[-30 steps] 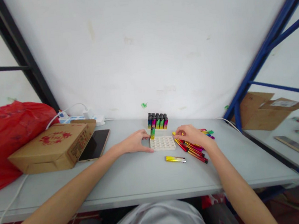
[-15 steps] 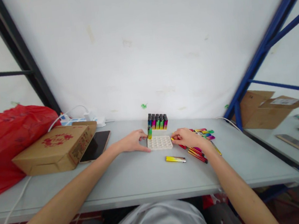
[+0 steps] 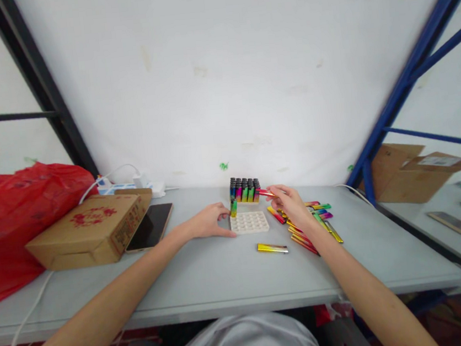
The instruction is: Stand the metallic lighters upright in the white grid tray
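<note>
A white tray (image 3: pixel 249 222) with rows of round holes lies on the table. One green and yellow lighter (image 3: pixel 233 208) stands upright in its far left corner. My left hand (image 3: pixel 209 221) is at the tray's left side, thumb and fingers spread apart, the thumb touching the near left corner. My right hand (image 3: pixel 288 202) pinches a red lighter (image 3: pixel 265 193), raised above the tray's right side and pointing left. Beneath and beside that hand lies a loose pile of coloured lighters (image 3: pixel 302 238). A single yellow lighter (image 3: pixel 271 248) lies in front of the tray.
Behind the tray, a block of upright lighters with black tops (image 3: pixel 244 189) stands near the wall. To the left are a phone (image 3: pixel 150 226), a cardboard box (image 3: pixel 91 228), a red plastic bag (image 3: pixel 31 218) and a power strip (image 3: pixel 157 189). A blue frame (image 3: pixel 388 99) rises on the right.
My right hand has lifted from the pile beside the tray, moving up and away from me with a red lighter in its fingers. My left hand stays by the tray.
</note>
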Demonstrator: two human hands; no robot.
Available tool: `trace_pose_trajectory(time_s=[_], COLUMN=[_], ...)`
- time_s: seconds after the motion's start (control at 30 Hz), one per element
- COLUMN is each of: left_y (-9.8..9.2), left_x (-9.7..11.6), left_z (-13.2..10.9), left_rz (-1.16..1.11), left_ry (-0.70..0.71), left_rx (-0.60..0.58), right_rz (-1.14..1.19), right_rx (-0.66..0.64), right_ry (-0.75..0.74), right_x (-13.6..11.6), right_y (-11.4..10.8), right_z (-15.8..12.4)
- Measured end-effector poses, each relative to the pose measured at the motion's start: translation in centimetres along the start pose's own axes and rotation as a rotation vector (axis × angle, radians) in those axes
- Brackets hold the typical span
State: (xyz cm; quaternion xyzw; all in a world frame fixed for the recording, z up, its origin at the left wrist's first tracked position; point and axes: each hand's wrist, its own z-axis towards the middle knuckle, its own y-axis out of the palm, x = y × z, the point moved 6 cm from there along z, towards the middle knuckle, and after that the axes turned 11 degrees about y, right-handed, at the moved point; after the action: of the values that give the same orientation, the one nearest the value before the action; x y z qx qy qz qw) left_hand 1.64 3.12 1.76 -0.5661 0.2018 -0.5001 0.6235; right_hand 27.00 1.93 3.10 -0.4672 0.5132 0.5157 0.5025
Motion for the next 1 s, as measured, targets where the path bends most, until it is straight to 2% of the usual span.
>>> trace_pose_trajectory(time_s=[0.2, 0.37, 0.5, 0.6, 0.73, 0.87, 0.93, 1.0], left_y=[0.1, 0.1, 0.2, 0.3, 0.2, 0.2, 0.2, 0.1], left_x=[0.5, 0.7, 0.6, 0.5, 0.7, 0.9, 0.9, 0.9], left_z=[0.1, 0.2, 0.2, 0.1, 0.2, 0.2, 0.2, 0.2], left_rz=[-0.006, 0.004, 0.011, 0.023, 0.03, 0.019, 0.015, 0.016], left_ry=[-0.005, -0.002, 0.006, 0.003, 0.006, 0.004, 0.0, -0.002], left_rx=[0.021, 0.022, 0.027, 0.024, 0.026, 0.027, 0.029, 0.036], right_rz=[0.363, 0.439, 0.478, 0.47, 0.35, 0.097, -0.076, -0.271], right_rx=[-0.103, -0.162, -0.152, -0.204, -0.282, -0.306, -0.259, -0.158], right_ry=[0.134, 0.136, 0.195, 0.242, 0.215, 0.185, 0.175, 0.08], right_x=[0.9, 0.8, 0.9, 1.1, 1.2, 1.6, 2.0, 2.0], right_y=[1.7, 2.5, 2.6, 3.0, 3.9, 4.6, 4.6, 4.3], right_z=[-0.2, -0.4, -0.4, -0.5, -0.8, -1.3, -1.3, -1.0])
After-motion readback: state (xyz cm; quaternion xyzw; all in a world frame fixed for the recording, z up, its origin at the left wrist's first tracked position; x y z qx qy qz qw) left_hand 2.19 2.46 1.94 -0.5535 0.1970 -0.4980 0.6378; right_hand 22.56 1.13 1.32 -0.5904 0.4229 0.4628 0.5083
